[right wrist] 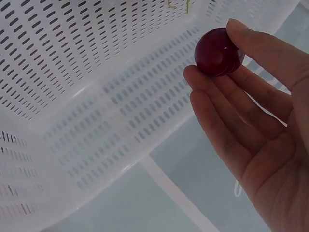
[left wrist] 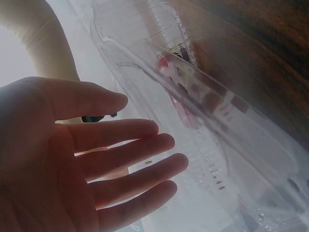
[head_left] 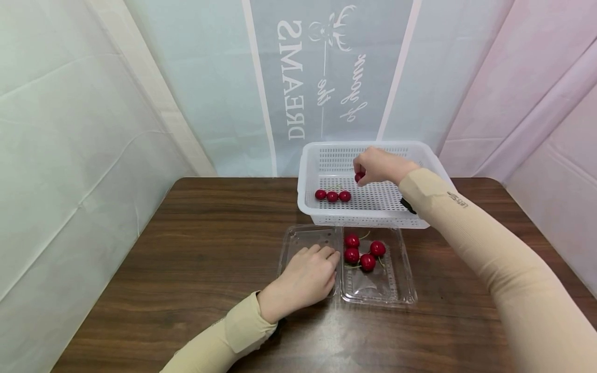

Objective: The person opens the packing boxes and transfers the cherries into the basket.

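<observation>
My right hand (head_left: 384,166) pinches a dark red cherry (right wrist: 218,52) between thumb and fingertips, above the white perforated basket (head_left: 304,178). Inside that basket, three cherries (head_left: 332,197) lie in a row near the front left, their green stems pointing to the back. In front of the basket lies an unfolded clear plastic clamshell box (head_left: 404,282). Several cherries (head_left: 368,262) with stems sit in its right half. Over the left half is my left hand (head_left: 305,277), palm down with relaxed fingers near the middle fold. The left wrist view shows those fingers (left wrist: 140,166) extended, holding nothing.
Everything stands on a dark wood-grain table (head_left: 200,248). A printed grey-blue cloth (head_left: 326,67) hangs right behind the basket. Pale cloth (head_left: 84,145) hangs along the left side, and more on the right. My right forearm (head_left: 494,259) crosses above the table's right part.
</observation>
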`<state>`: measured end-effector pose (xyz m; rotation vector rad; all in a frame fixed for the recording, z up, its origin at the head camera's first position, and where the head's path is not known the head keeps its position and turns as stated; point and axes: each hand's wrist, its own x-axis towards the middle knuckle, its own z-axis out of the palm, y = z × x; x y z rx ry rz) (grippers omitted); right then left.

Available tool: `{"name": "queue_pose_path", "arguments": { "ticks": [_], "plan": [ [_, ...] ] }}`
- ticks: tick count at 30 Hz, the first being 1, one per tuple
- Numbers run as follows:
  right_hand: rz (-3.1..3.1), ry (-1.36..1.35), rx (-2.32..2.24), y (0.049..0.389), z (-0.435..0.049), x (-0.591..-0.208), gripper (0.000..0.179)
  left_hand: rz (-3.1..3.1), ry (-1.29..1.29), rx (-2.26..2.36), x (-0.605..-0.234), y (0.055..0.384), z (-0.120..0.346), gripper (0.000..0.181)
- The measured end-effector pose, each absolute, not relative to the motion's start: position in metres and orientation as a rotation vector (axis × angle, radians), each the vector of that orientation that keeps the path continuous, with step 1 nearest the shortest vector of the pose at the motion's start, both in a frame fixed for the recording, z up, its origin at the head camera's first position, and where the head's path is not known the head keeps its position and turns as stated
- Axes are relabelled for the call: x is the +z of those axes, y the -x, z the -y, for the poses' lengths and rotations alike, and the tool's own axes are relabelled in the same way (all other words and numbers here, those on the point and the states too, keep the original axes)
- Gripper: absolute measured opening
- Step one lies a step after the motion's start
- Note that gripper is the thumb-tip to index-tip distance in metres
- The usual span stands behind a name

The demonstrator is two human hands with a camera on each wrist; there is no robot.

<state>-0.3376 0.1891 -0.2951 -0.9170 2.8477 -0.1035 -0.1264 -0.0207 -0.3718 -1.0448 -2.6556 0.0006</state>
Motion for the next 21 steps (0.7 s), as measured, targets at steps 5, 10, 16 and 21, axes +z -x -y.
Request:
{"name": "queue_pose_path", "arguments": {
  "ticks": [5,10,16,21],
  "plan": [
    [-2.843,0.873,-0.095,0.345,-0.189,-0.298,0.018,2.658,1.045,0.007,-0.372,0.126,0.021,0.026],
    [-2.83,0.845,-0.109,0.351,-0.188,-0.3,0.019,2.656,1.044,0.008,-0.373,0.127,0.022,0.026],
    [-2.817,0.849,-0.115,0.354,-0.188,-0.303,0.019,2.65,1.045,0.008,-0.373,0.127,0.022,0.026],
    [-2.8,0.809,-0.125,0.356,-0.188,-0.308,0.02,2.65,1.042,0.012,-0.374,0.128,0.021,0.026]
  ]
}}
